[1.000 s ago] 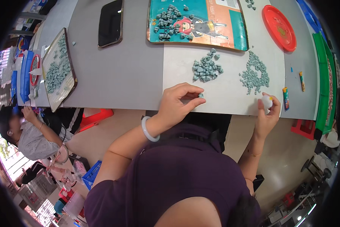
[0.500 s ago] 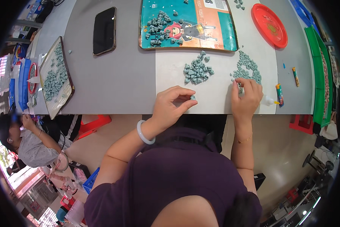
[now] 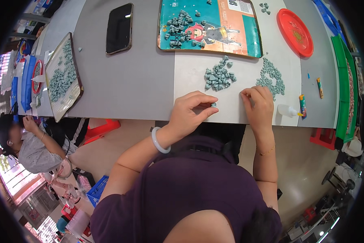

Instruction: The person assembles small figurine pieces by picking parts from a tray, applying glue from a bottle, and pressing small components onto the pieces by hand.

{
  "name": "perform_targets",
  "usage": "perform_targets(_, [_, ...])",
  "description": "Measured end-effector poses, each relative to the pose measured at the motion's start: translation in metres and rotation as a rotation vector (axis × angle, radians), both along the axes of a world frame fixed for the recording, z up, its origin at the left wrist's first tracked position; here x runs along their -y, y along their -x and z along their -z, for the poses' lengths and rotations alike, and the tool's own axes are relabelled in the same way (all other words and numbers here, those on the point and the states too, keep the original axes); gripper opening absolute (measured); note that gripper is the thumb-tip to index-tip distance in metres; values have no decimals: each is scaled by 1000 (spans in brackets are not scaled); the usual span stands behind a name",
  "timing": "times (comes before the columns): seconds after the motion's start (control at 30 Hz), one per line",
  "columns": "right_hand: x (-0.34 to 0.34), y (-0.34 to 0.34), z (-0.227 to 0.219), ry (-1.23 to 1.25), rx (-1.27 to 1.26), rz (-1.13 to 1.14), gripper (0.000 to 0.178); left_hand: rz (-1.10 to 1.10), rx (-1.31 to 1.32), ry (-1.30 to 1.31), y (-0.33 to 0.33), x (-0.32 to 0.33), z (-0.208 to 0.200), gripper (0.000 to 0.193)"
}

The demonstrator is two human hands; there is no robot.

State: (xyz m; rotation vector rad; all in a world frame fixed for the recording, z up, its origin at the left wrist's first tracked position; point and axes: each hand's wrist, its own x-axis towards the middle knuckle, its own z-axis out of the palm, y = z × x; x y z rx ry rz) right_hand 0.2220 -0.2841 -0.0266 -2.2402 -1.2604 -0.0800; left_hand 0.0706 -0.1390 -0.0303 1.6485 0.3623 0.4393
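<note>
Between thumb and forefinger, the left hand [image 3: 190, 111] pinches 1 stone [image 3: 214, 105]; right hand [image 3: 259, 106], grip unclear.

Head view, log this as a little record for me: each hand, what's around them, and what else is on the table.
Left hand: pinches a green piece between thumb and fingers
Right hand: thumb and fingers close together; whether it holds anything, I can't tell
Near right hand: small pieces ahead; white bottle with yellow tip to its right
Pile: larger green pieces, ahead of the hands
Tray: beyond the pile, carrying more pieces
Farther right: red plate, two tubes
Farther left: phone, second tray with pieces
</note>
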Motion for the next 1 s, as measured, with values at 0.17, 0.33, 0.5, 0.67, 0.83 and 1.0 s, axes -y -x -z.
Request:
perform_targets(0.17, [-1, 4, 2, 0, -2, -38, 9, -8, 9, -22, -1, 1, -1, 18])
perform_targets(0.33, [-8, 29, -8, -98, -301, -91, 9, -4, 3, -69, -1, 1, 0, 20])
perform_targets(0.5, [-16, 44, -12, -196, -548, -149, 10, -7, 31, -109, 0, 1, 5, 21])
perform_targets(0.67, [-18, 43, -11, -179, -597, -153, 9, -4, 34, -131, 0, 1, 5, 20])
perform_targets(0.83, [-15, 40, -6, -161, -935, -77, 13, 34, 68, -150, 2, 1, 6, 20])
perform_targets(1.0, [-14, 38, -2, -207, -1188, -51, 14, 62, 96, -92, 4, -2, 7, 20])
